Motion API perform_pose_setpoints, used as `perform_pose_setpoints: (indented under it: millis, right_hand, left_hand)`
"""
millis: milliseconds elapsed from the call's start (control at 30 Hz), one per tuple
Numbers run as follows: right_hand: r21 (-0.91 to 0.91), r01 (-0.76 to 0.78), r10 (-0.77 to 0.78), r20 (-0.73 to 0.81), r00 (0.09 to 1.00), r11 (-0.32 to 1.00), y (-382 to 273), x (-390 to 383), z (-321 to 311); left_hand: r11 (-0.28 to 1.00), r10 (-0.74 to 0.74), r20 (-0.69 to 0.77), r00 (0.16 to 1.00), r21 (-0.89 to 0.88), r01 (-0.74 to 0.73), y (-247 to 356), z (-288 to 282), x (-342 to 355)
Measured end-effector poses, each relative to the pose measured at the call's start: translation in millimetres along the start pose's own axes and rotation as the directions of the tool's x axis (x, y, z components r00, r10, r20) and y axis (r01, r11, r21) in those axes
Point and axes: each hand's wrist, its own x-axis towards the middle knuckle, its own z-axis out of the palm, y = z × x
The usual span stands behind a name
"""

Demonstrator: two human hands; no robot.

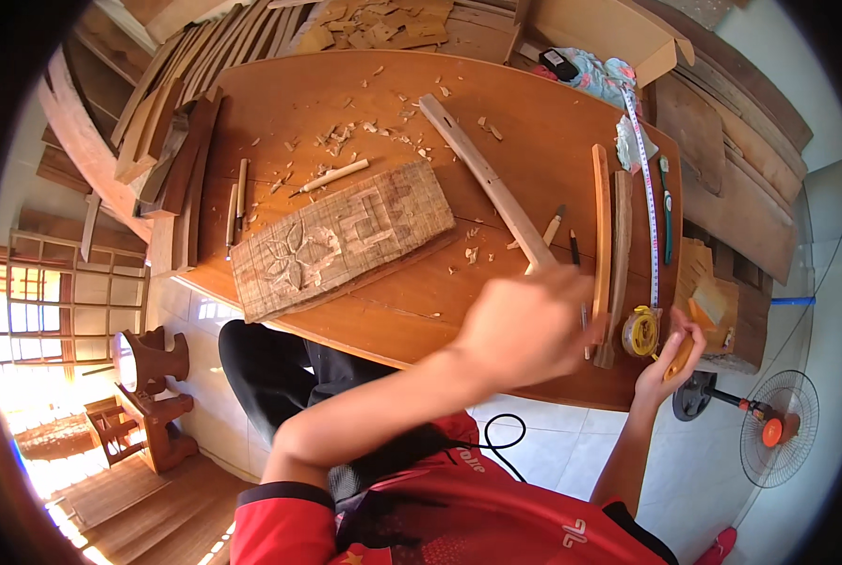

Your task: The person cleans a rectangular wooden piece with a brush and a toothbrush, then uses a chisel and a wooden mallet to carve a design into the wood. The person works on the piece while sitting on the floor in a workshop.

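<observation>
My left hand reaches across my front to the table's right part, beside the near end of a long wooden bar. It is blurred and its fingers are hidden. My right hand, at the table's right edge, is closed around an orange-brown wooden handle; the rest of that tool cannot be made out. Just left of it lies a yellow tape measure, its white blade drawn out toward the far side. A carved wooden block, with flower and angular relief, lies on the table at left.
On the wooden table lie shavings, a light-handled carving tool, another wood-handled tool, two curved wooden strips and a teal-handled tool. Stacked boards border the left; a fan stands at right.
</observation>
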Motion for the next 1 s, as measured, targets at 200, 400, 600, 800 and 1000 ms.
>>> perform_pose_setpoints:
  millis: [200,400,600,800,1000]
  right_hand:
    - [0.088,0.358,-0.369,0.234,0.9,0.929,-83,21,14]
    - [0.252,0.634,-0.622,0.627,0.469,0.731,-196,26,121]
    - [0.331,0.71,-0.672,0.69,0.267,0.622,-257,35,230]
    - [0.152,0.8,-0.579,0.768,0.275,0.581,-257,16,248]
    - [0.543,0.599,-0.807,0.349,0.476,0.588,-240,-21,192]
  left_hand:
    - [0.885,-0.145,0.716,0.683,-0.215,0.413,-52,-120,-146]
    - [0.861,-0.446,0.19,0.875,-0.174,0.477,-72,-179,-184]
    - [0.928,-0.326,-0.271,0.906,0.088,0.361,-111,-216,-157]
    - [0.948,-0.251,-0.281,0.926,0.122,0.294,-148,-213,-141]
    - [0.94,-0.25,-0.23,0.941,0.174,0.292,-165,-189,-138]
